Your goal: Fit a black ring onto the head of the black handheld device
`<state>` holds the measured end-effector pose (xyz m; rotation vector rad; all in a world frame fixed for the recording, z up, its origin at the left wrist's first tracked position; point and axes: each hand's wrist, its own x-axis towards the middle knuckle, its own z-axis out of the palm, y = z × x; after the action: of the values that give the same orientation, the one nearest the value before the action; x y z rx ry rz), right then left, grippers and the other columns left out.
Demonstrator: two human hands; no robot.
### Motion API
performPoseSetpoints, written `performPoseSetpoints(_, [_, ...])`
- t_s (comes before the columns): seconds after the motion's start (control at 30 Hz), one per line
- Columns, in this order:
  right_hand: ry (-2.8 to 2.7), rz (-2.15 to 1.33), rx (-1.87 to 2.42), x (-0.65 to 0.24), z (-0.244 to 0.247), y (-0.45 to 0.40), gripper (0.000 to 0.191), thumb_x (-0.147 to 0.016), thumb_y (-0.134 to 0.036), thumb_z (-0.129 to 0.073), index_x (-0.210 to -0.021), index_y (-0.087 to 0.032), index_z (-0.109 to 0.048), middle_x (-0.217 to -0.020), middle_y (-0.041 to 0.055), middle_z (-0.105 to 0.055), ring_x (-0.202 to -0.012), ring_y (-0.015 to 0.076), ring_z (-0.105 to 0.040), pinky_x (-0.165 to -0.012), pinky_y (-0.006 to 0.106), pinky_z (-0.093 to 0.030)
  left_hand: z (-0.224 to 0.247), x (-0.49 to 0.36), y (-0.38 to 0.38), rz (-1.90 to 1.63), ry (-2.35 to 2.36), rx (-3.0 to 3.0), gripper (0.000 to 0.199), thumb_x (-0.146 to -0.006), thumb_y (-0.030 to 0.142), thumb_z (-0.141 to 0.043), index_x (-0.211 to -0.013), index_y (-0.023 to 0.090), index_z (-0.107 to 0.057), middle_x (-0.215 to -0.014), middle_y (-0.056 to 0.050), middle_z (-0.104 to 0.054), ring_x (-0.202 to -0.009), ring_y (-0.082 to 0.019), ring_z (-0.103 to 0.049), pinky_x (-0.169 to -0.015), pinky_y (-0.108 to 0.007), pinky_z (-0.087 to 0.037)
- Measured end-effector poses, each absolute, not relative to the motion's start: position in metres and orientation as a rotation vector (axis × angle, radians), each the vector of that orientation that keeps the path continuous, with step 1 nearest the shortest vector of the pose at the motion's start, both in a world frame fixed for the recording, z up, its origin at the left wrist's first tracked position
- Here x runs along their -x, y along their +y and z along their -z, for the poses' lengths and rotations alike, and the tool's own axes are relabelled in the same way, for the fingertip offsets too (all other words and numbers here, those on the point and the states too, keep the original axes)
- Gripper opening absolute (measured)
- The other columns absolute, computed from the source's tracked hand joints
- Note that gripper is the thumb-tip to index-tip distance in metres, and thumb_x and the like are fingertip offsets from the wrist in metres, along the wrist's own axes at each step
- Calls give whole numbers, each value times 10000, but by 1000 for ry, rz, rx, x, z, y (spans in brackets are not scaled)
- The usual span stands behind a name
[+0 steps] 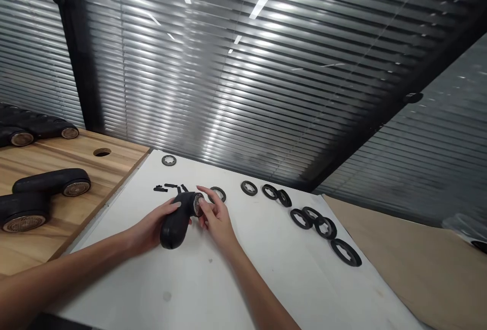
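A black fabric shaver with a round perforated metal head is held above the white tabletop. My left hand is closed around its body, thumb on top near the neck. My right hand grips the shaver's head end, with the thumb against the metal face and the index finger stretched out past it. Some of its other fingers are hidden. Just behind the shaver lie several small black parts. A black ring with a notched inner edge rests behind my right hand.
More black rings trail rightward across the white table; another ring sits at its back left. Several fabric shavers lie on the wooden board at left. Brown sheeting covers the right side. Blinds stand behind.
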<state>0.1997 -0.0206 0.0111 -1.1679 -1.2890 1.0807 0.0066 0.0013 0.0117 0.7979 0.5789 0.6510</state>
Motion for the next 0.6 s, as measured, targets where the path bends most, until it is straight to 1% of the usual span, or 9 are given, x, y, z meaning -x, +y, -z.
performPoseSetpoints(0.07, [-1270, -1081, 1154, -201, -10, -19, 648, -849, -626, -659, -1312, -177, -601, -533, -64, -480, -432, 90, -402, -430, 219, -318, -10, -7, 2, -640, 571, -796, 599, -788, 554, -765, -1255, 201, -638, -942, -75, -710, -796, -185, -594, -673, -266, -418])
performPoseSetpoints(0.23, [-1216, -1061, 1140, -204, -7, -15, 588, -827, -648, -684, -1169, -170, -689, -588, -38, -491, -447, 80, -399, -431, 221, -299, -9, -6, 2, -606, 589, -774, 669, -753, 602, -774, -1254, 177, -644, -944, -85, -720, -768, -174, -583, -668, -258, -422])
performPoseSetpoints(0.43, [-1256, -1051, 1132, -200, -12, -20, 598, -826, -677, -672, -1173, -190, -686, -650, -31, -498, -484, 88, -431, -478, 238, -349, -7, -5, 2, -597, 612, -808, 622, -752, 617, -764, -1174, 168, -683, -966, -99, -723, -757, -168, -575, -678, -265, -435])
performPoseSetpoints(0.6, [-1263, -1081, 1126, -202, -9, -18, 595, -838, -673, -658, -1195, -197, -673, -687, -27, -507, -497, 88, -449, -490, 241, -358, -9, -6, 2, -597, 666, -796, 688, -647, 663, -811, -1081, 136, -720, -962, -114, -724, -730, -168, -568, -660, -265, -424])
